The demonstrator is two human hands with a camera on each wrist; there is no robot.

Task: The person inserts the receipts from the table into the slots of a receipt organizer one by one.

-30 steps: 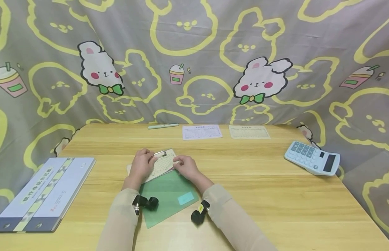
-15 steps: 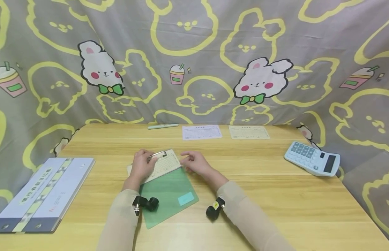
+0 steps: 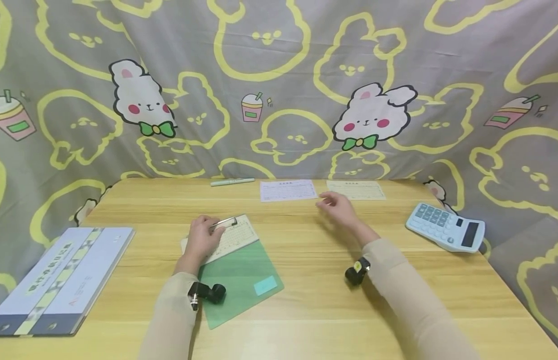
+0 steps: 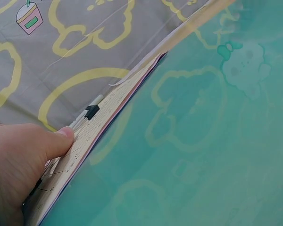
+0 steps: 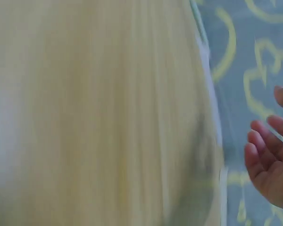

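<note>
A translucent green clipboard point(image 3: 238, 285) lies tilted on the table, with a small stack of cream printed forms point(image 3: 238, 237) under its metal clip point(image 3: 226, 221). My left hand point(image 3: 204, 236) grips the clip end, its thumb lying over the forms beside the clip. In the left wrist view the forms point(image 4: 111, 115) show pinkish and purple layers at their edge. Away to the right, my right hand point(image 3: 338, 207) is in the air with loosely bent fingers and nothing in them. Its fingertips are close to the purple slip point(image 3: 288, 191) and the cream slip point(image 3: 357, 190) at the back.
A green pen point(image 3: 232, 182) lies by the back edge, before a patterned curtain point(image 3: 288, 60). At the left is a thick binder point(image 3: 67, 280); at the right, a light blue calculator point(image 3: 445, 226). A turquoise label point(image 3: 265, 285) sits on the clipboard.
My right hand has left the edge of the forms and moved right and back toward the slips. My left hand stays at the clip, and the clipboard lies as before.
</note>
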